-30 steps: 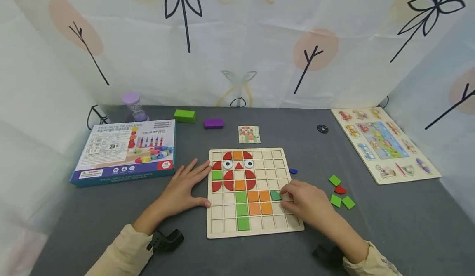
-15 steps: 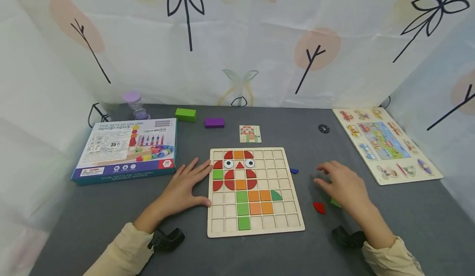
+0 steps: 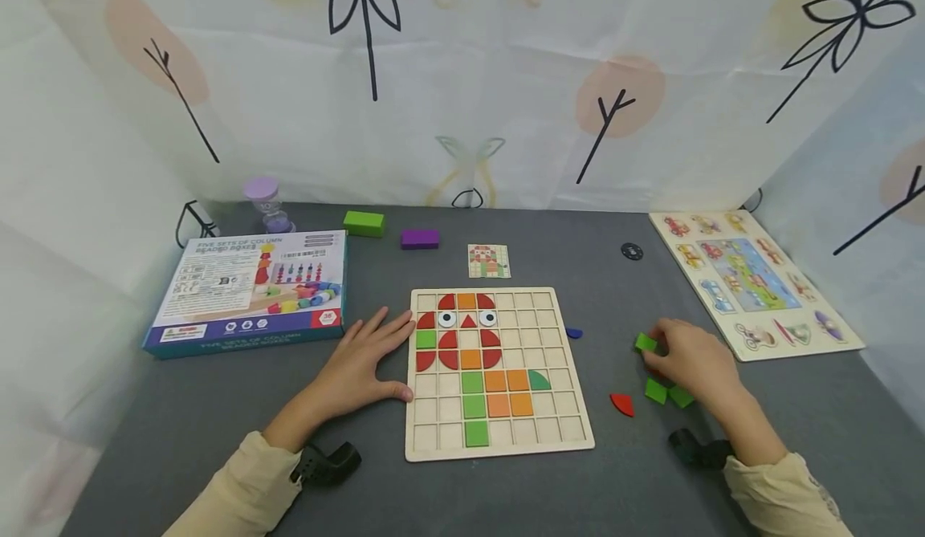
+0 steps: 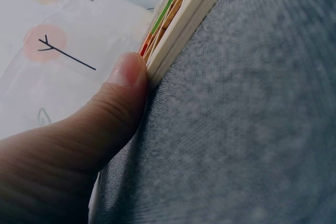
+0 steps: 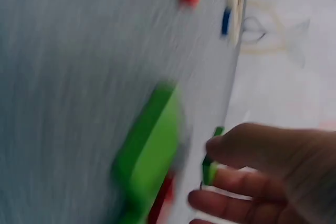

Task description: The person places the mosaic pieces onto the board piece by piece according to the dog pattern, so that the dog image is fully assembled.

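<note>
My left hand (image 3: 364, 364) lies with fingers spread at the left edge of a wooden grid board (image 3: 564, 433); in the left wrist view the thumb (image 4: 126, 85) touches the board's side. To the right of the board, my right hand (image 3: 694, 360) pinches a green square tile (image 3: 645, 343) between thumb and fingers. Below that hand lie two more green square tiles (image 3: 655, 391). A red quarter-round tile (image 3: 621, 404) is left of them. The right wrist view shows another red piece (image 5: 163, 198) near the green ones, hidden under the hand from the head view.
On the board, red, orange and green tiles (image 3: 471, 381) form a pattern with two eye tiles (image 3: 487, 319). Behind it stand a pattern card (image 3: 488, 262), purple block (image 3: 420, 239) and green block (image 3: 364, 224). A box (image 3: 246, 292) lies left, a picture board (image 3: 755, 284) right.
My right hand has let go of the green quarter-round tile on the board, moved right to the loose tiles and taken a green square tile. The left hand stays at the board's edge.
</note>
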The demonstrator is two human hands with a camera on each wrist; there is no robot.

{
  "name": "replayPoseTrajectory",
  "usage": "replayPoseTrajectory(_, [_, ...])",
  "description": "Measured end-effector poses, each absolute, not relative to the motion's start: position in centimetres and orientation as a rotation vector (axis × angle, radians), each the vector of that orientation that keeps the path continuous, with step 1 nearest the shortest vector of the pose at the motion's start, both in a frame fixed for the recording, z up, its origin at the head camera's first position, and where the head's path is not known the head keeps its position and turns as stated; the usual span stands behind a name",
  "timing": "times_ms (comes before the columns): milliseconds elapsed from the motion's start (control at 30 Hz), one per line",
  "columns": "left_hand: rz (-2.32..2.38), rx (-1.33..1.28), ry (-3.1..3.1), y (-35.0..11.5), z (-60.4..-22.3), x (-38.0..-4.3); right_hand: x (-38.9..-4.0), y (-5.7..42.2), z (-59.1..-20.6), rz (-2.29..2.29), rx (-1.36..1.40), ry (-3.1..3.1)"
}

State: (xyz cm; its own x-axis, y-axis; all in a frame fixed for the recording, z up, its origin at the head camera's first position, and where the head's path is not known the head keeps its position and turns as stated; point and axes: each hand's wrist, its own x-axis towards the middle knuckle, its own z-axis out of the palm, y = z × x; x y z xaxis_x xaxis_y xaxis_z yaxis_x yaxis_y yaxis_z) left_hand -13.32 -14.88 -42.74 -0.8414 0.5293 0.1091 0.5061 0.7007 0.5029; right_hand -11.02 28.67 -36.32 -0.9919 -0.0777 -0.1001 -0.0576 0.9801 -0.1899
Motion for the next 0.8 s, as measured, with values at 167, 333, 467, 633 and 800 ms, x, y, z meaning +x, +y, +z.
replayPoseTrajectory(167, [0.813,0.866,2.854,-14.9,-42.8,-13.3,-9.6,24.6,-36.8,-0.461,-0.413,3.118])
replayPoseTrajectory(333, [0.811,0.874,2.855,-15.0,-42.9,-13.4,-7.6,20.5,-37.3,-0.457,-0.666,3.058])
replayPoseTrajectory(467, [0.828,0.874,2.867,-14.9,-42.9,-13.4,-6.6,18.7,-37.7,-0.369,-0.768,3.024])
replayPoseTrajectory(633, [0.83,0.874,2.877,-14.9,-43.1,-13.4,-6.4,18.1,-37.9,-0.286,-0.812,3.079])
replayPoseTrajectory(800, [0.828,0.877,2.87,-14.9,-43.0,-13.4,-6.5,18.0,-38.0,-0.247,-0.826,3.078])
